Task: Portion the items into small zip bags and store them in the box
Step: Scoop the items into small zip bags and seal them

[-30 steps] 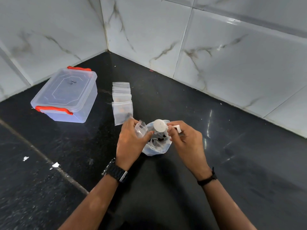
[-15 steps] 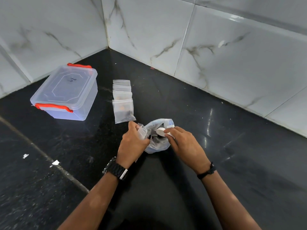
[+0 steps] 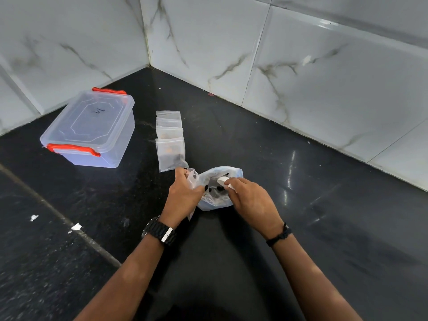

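A large clear plastic bag [image 3: 216, 200] with dark small items inside lies on the black counter. My left hand [image 3: 183, 195] pinches a small empty zip bag [image 3: 192, 178] at the big bag's left edge. My right hand [image 3: 251, 200] holds a small white scoop [image 3: 222, 181], its fingers dipped into the big bag's mouth. A row of several small zip bags [image 3: 171, 144] lies just beyond my left hand; the nearest holds dark bits. A clear box with red clips [image 3: 92, 128], lid on, stands at the left.
White marble-tiled walls [image 3: 301, 66] meet in a corner behind the black counter [image 3: 324, 216]. A pale seam crosses the counter at the left, with white scraps [image 3: 76, 227] beside it.
My right hand has lowered the white scoop from above the big bag down into its mouth. My left hand keeps its pinch on the small bag. The view has shifted slightly.
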